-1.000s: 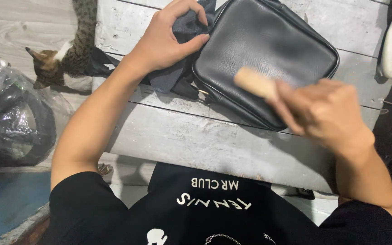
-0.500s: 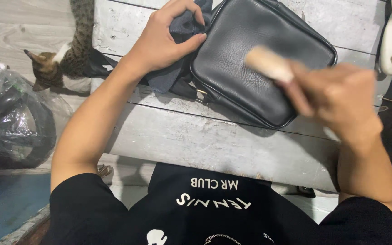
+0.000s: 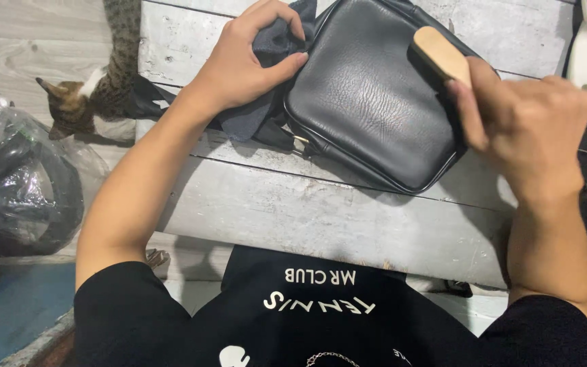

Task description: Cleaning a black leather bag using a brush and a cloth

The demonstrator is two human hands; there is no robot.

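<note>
The black leather bag [image 3: 375,95] lies flat on the pale wooden tabletop [image 3: 293,217], a little far from the person and toward the right. The right hand [image 3: 521,122] is closed around a brush with a light wooden back [image 3: 441,54], and the brush lies on the far right part of the bag. One second ago the brush was nearer the middle of the near edge of the bag; half a second ago it was already higher; now it is close to the far right corner. So the stroke has gone across the leather away from the person, which suggests that the brushing covers the surface part by part. The left hand [image 3: 246,61] has not moved in this time. Its fingers are bent and press a dark blue cloth [image 3: 270,81] against the left edge of the bag, with the thumb touching the leather, so it seems to hold the bag steady. On the floor at the left, a spotted cat [image 3: 96,95] stands near the tabletop, and nearer lies a dark thing wrapped in clear plastic [image 3: 14,183].
</note>
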